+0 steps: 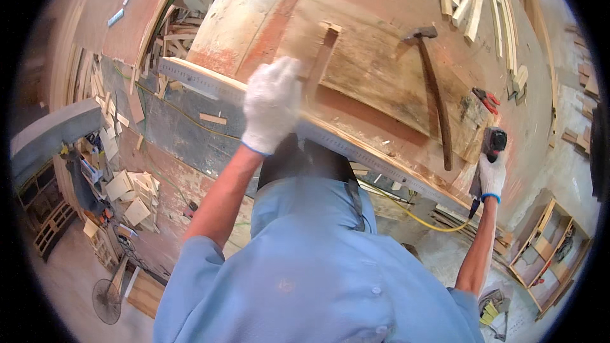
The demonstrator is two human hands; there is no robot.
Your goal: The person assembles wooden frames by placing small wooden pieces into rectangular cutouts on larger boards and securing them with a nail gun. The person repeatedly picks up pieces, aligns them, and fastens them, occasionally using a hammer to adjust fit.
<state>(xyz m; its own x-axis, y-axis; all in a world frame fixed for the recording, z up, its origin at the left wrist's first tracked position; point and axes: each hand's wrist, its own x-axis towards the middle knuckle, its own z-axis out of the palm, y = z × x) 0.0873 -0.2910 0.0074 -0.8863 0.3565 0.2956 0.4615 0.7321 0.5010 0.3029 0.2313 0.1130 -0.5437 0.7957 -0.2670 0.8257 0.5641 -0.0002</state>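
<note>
My left hand (272,105), in a white knitted glove, is over the near edge of the workbench, left of the middle. Its fingers look curled together; whatever may be in them is hidden. Just to its right a short wooden strip (322,57) slants away across a worn plywood board (375,57). My right hand (492,174), gloved too, grips a dark nail gun (494,143) at the bench's right end. A yellow air hose (438,225) hangs below that tool. A hammer (434,89) with a long wooden handle lies on the board, left of the nail gun.
Red-handled pliers (486,100) lie beyond the nail gun. Along the bench's front edge runs a marked metal rule (203,81). Loose wood strips (460,0) are scattered at the far right. Offcuts (136,194) pile up at left, near a round fan (106,300). A wooden frame (546,248) stands at lower right.
</note>
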